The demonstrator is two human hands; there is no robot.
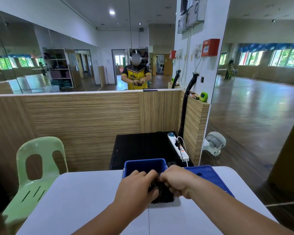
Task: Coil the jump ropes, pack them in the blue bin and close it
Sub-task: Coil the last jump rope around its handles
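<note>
Both hands on a black bundle at the far edge of the table.

Left hand and right hand meet over a dark coil of jump ropes; fingers of both curl round it and grip it, left from the left side, right from above and to the right. The bundle sits low over the white table, just in front of the blue bin; cannot tell whether it rests on the surface. The bin stands open at the middle of the table's far edge. The blue lid lies flat toward the far right corner, just beside the bin; the right hand hides whether they touch. A green chair stands off the table's left edge. A white power strip lies on a black surface beyond the far edge.
</note>
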